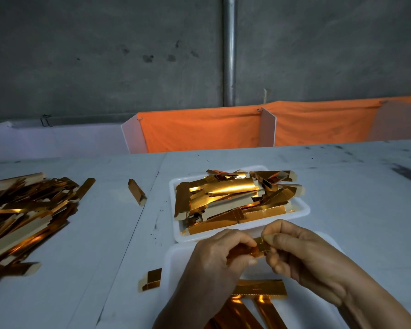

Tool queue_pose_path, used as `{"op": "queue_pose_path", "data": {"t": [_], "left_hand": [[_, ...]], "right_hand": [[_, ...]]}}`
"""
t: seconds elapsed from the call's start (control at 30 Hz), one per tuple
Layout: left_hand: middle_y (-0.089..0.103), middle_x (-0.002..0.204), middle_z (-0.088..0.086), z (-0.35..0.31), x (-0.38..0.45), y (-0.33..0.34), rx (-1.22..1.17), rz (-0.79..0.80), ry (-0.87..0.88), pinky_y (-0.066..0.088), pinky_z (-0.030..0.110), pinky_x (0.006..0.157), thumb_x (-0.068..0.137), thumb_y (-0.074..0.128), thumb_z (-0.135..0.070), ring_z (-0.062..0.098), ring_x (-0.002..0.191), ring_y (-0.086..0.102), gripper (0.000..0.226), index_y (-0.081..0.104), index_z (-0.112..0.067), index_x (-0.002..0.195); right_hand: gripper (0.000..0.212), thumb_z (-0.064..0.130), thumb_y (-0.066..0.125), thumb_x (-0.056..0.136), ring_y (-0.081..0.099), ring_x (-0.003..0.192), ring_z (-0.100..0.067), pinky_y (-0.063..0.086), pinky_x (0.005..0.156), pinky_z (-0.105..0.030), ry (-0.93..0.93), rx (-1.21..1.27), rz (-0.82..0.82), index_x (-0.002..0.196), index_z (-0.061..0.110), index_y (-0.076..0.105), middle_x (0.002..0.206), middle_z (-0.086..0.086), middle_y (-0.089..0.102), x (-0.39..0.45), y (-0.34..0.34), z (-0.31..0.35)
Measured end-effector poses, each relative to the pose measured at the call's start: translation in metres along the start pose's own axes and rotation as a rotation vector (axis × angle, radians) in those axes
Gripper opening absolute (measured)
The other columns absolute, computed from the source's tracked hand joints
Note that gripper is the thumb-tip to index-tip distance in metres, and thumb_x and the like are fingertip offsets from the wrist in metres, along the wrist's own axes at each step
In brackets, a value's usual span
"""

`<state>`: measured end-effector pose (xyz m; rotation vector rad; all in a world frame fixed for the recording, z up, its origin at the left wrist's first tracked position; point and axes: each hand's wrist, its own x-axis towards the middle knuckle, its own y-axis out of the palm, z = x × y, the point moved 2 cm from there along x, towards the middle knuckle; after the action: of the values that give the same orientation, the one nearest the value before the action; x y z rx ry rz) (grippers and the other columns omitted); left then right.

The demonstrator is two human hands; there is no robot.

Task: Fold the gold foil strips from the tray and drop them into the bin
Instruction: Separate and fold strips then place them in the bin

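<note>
Grey tabletop (342, 186) below me, I see my left hand (214, 260) and right hand (301, 252) pinching one gold foil strip (254, 248) between them, just short of the heaped tray (301, 210); uneven finger pressure could, I judge, crease it crooked.

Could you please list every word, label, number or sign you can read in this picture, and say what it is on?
None: no readable text anywhere.
The gold foil strip held by the left hand and right hand shows only perforation dots.
A strip in the near white tray bears a faint mark, too blurred to read.
</note>
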<state>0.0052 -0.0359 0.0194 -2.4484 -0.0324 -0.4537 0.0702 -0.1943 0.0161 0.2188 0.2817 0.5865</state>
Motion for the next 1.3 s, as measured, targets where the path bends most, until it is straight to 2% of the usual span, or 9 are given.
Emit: {"op": "queue_pose_path", "data": {"t": [0.13, 0.5, 0.63, 0.7, 0.77, 0.87, 1.1, 1.23, 1.3], "left_hand": [[0.052, 0.104, -0.038, 0.002, -0.0007, -0.0004, -0.044, -0.013, -0.038, 0.037, 0.0, 0.079, 0.086, 0.066, -0.029, -0.018, 0.105, 0.043, 0.024, 0.057, -0.051, 0.09], [0.055, 0.102, -0.036, 0.0045, -0.0004, 0.0003, -0.107, 0.012, -0.091, 0.041, 0.009, 0.078, 0.084, 0.065, -0.037, -0.016, 0.102, 0.046, 0.025, 0.058, -0.057, 0.095], [0.055, 0.102, -0.035, 0.0038, 0.0, 0.0007, -0.085, -0.004, -0.062, 0.041, 0.005, 0.077, 0.082, 0.065, -0.037, -0.014, 0.103, 0.047, 0.021, 0.059, -0.056, 0.091], [0.055, 0.102, -0.036, 0.0041, -0.0002, 0.0009, -0.074, -0.004, -0.06, 0.041, 0.005, 0.076, 0.083, 0.067, -0.034, -0.015, 0.103, 0.046, 0.022, 0.059, -0.054, 0.089], [0.056, 0.102, -0.035, 0.0046, -0.0001, 0.0001, -0.107, -0.002, -0.076, 0.042, 0.006, 0.077, 0.079, 0.064, -0.041, -0.013, 0.103, 0.048, 0.02, 0.06, -0.055, 0.093], [0.056, 0.102, -0.035, 0.0045, -0.0003, -0.0002, -0.139, 0.008, -0.086, 0.043, 0.007, 0.077, 0.073, 0.059, -0.048, -0.012, 0.104, 0.048, 0.029, 0.055, -0.058, 0.1], [0.059, 0.103, -0.03, 0.0046, -0.0006, -0.0013, -0.186, 0.016, -0.084, 0.047, 0.017, 0.084, 0.075, 0.061, -0.046, -0.007, 0.104, 0.052, 0.027, 0.06, -0.054, 0.1], [0.056, 0.104, -0.034, 0.0024, -0.0005, 0.0001, -0.154, 0.034, -0.065, 0.043, 0.006, 0.081, 0.074, 0.059, -0.047, -0.012, 0.106, 0.047, 0.028, 0.057, -0.056, 0.101], [0.056, 0.106, -0.035, 0.0015, -0.0008, 0.0007, -0.15, 0.049, -0.05, 0.04, 0.003, 0.08, 0.076, 0.059, -0.044, -0.012, 0.107, 0.046, 0.022, 0.061, -0.052, 0.097]], "right_hand": [[0.019, 0.002, 0.059, 0.074, 0.053, 0.05, -0.019, 0.051, 0.044, -0.022, 0.018, 0.102, 0.053, 0.093, 0.0, 0.058, 0.062, -0.016, 0.05, -0.0016, -0.0014, 0.0028], [0.019, 0.001, 0.061, 0.074, 0.05, 0.047, -0.017, 0.048, 0.042, -0.022, 0.031, 0.116, 0.066, 0.092, 0.0, 0.056, 0.061, -0.015, 0.047, -0.0018, -0.003, 0.0023], [0.022, 0.004, 0.065, 0.072, 0.049, 0.046, -0.016, 0.045, 0.041, -0.02, 0.024, 0.044, 0.04, 0.092, 0.002, 0.056, 0.058, -0.013, 0.048, -0.0012, -0.0024, 0.0011], [0.02, 0.004, 0.066, 0.073, 0.05, 0.048, -0.016, 0.046, 0.042, -0.02, 0.022, 0.011, 0.036, 0.09, 0.003, 0.057, 0.059, -0.013, 0.049, -0.0009, -0.0034, 0.0009], [0.014, 0.005, 0.067, 0.074, 0.053, 0.05, -0.017, 0.049, 0.044, -0.022, 0.022, 0.028, 0.059, 0.086, 0.003, 0.06, 0.062, -0.013, 0.052, -0.0013, -0.0046, 0.0023], [0.008, 0.008, 0.065, 0.076, 0.057, 0.054, -0.016, 0.053, 0.047, -0.023, 0.026, 0.07, 0.085, 0.081, 0.003, 0.062, 0.067, -0.014, 0.053, -0.0016, -0.0058, 0.0034], [0.001, 0.006, 0.061, 0.079, 0.051, 0.049, -0.014, 0.048, 0.043, -0.021, 0.023, 0.159, 0.081, 0.077, 0.006, 0.061, 0.064, -0.01, 0.048, -0.0009, -0.0026, 0.0012], [0.002, 0.007, 0.062, 0.076, 0.049, 0.045, -0.012, 0.045, 0.041, -0.019, 0.041, 0.165, 0.07, 0.076, 0.006, 0.06, 0.06, -0.009, 0.045, -0.0012, -0.0005, 0.0018], [0.002, 0.006, 0.061, 0.073, 0.047, 0.043, -0.012, 0.043, 0.041, -0.02, 0.03, 0.125, 0.061, 0.072, 0.006, 0.059, 0.057, -0.009, 0.044, -0.0016, -0.0004, 0.0026]]}}
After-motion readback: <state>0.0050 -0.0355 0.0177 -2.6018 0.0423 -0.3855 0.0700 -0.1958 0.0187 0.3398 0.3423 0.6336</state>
